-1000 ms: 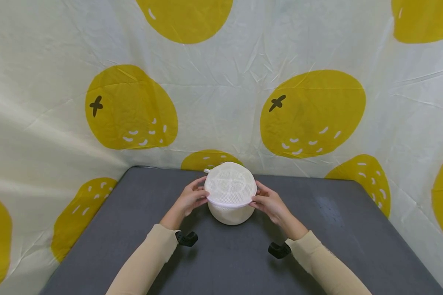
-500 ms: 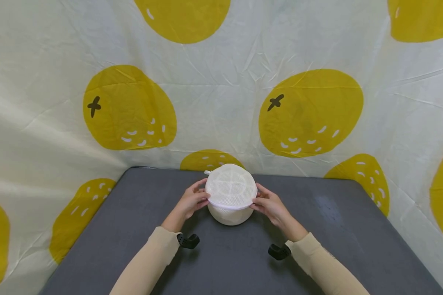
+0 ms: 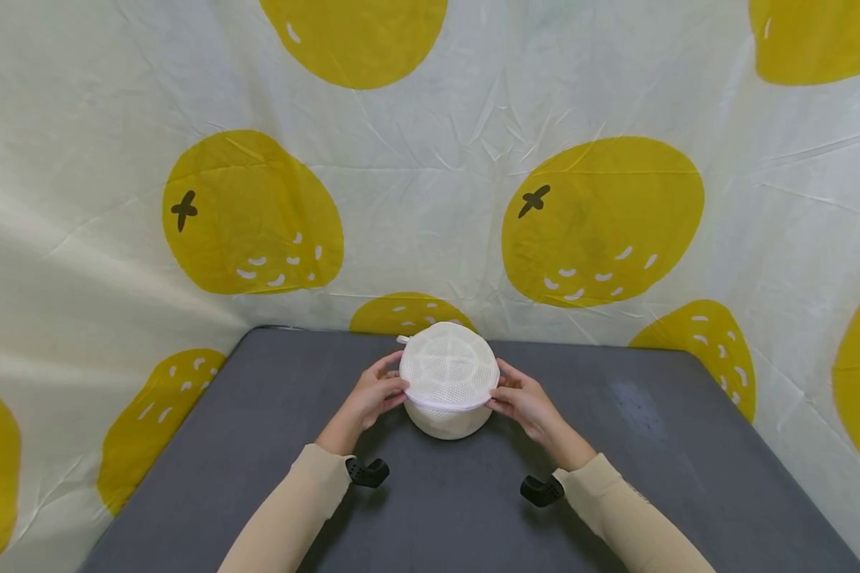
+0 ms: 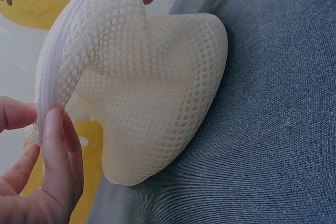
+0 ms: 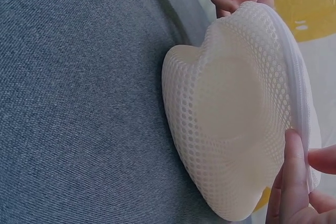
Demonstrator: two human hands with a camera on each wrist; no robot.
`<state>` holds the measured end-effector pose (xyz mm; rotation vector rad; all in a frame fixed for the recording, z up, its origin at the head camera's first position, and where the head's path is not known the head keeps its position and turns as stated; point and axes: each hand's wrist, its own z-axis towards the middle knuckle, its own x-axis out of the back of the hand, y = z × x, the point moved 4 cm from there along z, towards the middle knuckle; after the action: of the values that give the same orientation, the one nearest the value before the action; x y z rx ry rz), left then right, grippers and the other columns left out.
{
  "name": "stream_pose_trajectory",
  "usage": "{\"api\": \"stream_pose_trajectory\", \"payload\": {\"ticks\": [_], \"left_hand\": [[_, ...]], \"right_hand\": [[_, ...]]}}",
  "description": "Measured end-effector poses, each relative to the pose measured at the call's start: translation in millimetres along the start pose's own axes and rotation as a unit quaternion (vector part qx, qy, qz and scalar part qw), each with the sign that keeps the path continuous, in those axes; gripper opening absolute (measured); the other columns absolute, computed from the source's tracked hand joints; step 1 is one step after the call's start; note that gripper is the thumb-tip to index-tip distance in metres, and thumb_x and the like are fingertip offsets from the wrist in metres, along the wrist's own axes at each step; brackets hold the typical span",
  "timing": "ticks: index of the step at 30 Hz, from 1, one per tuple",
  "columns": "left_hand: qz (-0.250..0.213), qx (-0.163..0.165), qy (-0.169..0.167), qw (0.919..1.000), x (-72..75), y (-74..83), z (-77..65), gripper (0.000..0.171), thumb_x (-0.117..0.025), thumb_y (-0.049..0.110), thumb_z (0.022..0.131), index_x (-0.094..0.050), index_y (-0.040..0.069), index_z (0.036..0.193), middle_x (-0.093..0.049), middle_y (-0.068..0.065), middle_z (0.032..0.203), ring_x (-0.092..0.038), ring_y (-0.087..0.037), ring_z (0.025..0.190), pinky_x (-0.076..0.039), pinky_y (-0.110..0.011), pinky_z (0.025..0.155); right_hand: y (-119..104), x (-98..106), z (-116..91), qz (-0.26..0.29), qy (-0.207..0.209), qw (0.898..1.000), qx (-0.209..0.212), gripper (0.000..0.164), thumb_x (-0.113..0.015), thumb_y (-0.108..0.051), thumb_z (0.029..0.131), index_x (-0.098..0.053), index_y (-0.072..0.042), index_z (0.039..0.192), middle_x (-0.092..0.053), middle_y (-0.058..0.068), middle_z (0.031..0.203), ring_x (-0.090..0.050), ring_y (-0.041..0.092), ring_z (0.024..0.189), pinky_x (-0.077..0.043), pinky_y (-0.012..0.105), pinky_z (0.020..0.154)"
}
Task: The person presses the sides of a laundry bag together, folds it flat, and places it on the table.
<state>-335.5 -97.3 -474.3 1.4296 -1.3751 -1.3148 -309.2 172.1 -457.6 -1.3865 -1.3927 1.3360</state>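
Observation:
A round cream mesh laundry bag stands on the grey table, its lid tilted toward me and a zipper running around the rim. The left hand pinches the rim on the left between thumb and fingers. On the opposite side, the right hand pinches the rim the same way. In both wrist views the soft mesh side wall sags and dents inward below the zipper, while the base touches the table. A small loop tab sticks out at the back left of the rim.
The dark grey table reaches back to a pale cloth printed with yellow fruit shapes, which hangs behind and beside it. Black camera mounts are worn at both wrists.
The top of the bag has sunk slightly, with both hands still pinching its rim. The head view has shifted a little.

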Motion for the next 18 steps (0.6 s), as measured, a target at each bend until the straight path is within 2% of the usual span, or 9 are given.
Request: {"api": "stream_pose_trajectory", "payload": {"ticks": [12, 18], "left_hand": [[-0.006, 0.004, 0.005, 1.0000, 0.6, -4.8, 1.8, 0.068, -0.066, -0.008, 0.091, -0.047, 0.010, 0.154, -0.059, -0.009, 0.109, -0.058, -0.010, 0.069, -0.058, -0.022, 0.064], [-0.012, 0.016, 0.004, 0.9998, 0.3, -6.4, 0.8, 0.067, -0.066, -0.005, 0.093, -0.047, 0.012, 0.154, -0.057, -0.011, 0.117, -0.058, -0.010, 0.071, -0.057, -0.022, 0.066]], "right_hand": [[4.3, 0.8, 2.4, -0.006, 0.008, 1.000, -0.003, 0.073, -0.052, 0.015, 0.098, -0.020, 0.001, 0.162, -0.048, 0.010, 0.106, -0.064, 0.009, 0.083, -0.059, 0.024, 0.077], [6.2, 0.9, 3.2, -0.007, 0.013, 1.000, -0.002, 0.072, -0.052, 0.015, 0.098, -0.021, 0.002, 0.161, -0.048, 0.010, 0.106, -0.063, 0.009, 0.083, -0.059, 0.024, 0.076]]}}
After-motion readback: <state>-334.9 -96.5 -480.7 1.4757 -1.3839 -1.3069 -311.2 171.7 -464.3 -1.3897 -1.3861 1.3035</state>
